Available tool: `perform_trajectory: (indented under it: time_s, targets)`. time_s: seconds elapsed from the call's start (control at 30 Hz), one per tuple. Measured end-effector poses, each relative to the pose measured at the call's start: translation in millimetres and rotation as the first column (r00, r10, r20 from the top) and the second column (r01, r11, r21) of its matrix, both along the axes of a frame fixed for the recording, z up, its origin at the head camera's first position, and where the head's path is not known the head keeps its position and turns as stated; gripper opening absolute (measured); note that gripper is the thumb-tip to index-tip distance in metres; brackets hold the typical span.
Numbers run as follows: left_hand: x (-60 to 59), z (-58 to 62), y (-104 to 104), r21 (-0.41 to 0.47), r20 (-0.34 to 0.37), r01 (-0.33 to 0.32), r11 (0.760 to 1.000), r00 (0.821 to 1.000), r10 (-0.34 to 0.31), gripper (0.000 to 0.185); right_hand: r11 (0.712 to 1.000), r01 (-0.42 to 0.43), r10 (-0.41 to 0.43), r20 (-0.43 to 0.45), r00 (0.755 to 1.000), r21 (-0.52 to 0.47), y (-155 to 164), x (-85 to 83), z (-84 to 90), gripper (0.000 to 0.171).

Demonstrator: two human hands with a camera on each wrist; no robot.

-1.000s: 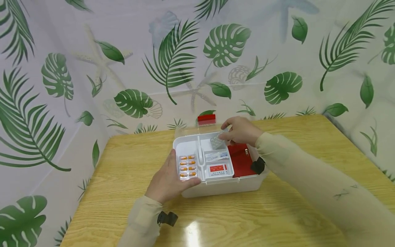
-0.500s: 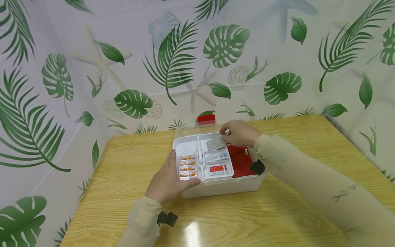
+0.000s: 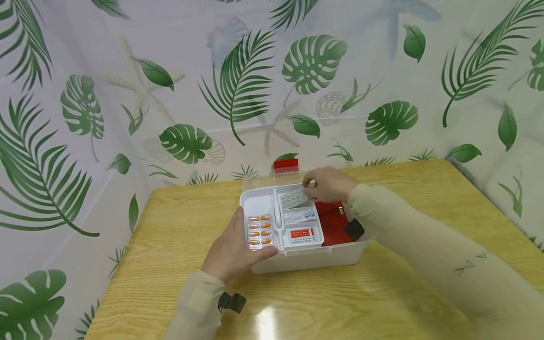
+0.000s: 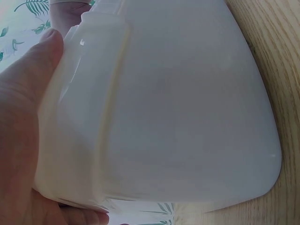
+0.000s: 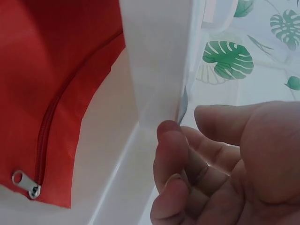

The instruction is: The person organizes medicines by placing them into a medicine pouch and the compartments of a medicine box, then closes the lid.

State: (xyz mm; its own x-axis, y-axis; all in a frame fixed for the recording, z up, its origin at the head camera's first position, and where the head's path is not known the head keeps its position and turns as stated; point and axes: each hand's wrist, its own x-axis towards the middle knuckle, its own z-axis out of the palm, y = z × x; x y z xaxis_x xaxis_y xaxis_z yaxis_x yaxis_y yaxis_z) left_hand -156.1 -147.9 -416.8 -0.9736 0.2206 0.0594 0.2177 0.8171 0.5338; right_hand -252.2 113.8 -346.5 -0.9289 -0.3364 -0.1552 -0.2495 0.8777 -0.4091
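Observation:
A white medicine box [image 3: 306,261] stands on the table, its inner tray [image 3: 258,203] at the left. My left hand [image 3: 231,250] grips the box's front left corner, thumb along the front rim, fingers at the left side. My right hand [image 3: 327,183] pinches the right end of a silvery blister pack [image 3: 292,199] over the tray's back right compartment. In the right wrist view, only a sliver of the pack [image 5: 183,107] shows by the fingertips. A blister pack of orange capsules [image 3: 260,230] lies in the tray's left section.
In the tray's smaller compartments lie a white sachet [image 3: 299,216] and a red-and-white packet [image 3: 301,234]. A red zipped pouch [image 3: 331,224] fills the box's right side. The clear lid [image 3: 257,182] stands open behind, with a red latch [image 3: 285,165]. Wooden table [image 3: 191,212] surrounds the box.
The silvery blister pack has moved left and lies flatter over the back right compartment. My right hand has lowered slightly with it. The left hand keeps its place on the box.

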Motion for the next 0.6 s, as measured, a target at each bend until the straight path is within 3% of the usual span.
perform_trajectory:
  time_s: [0.23, 0.4, 0.5, 0.6]
  targets:
    - [0.6, -1.3, 2.0, -0.007, -0.018, 0.010, 1.000, 1.000, -0.011, 0.134, 0.995, 0.001, -0.001, -0.006, 1.000, -0.099, 31.9, 3.4, 9.7, 0.030]
    - [0.0, -3.4, -1.4, 0.000, -0.009, 0.039, 0.999, 0.999, -0.039, 0.131, 0.979, 0.080, -0.087, -0.028, 0.996, -0.185, 76.2, 1.7, 6.7, 0.036]
    - [-3.8, -0.2, -10.4, 0.064, 0.028, 0.062, 0.996, 0.998, -0.064, 0.119, 0.959, 0.143, -0.149, -0.008, 0.989, -0.245, 100.1, 0.1, -3.4, 0.045]
    - [-13.0, 7.3, -25.7, 0.129, 0.055, 0.057, 0.990, 0.996, -0.065, 0.097, 0.922, 0.187, -0.169, 0.083, 0.982, -0.339, 114.3, -2.1, -15.5, 0.057]
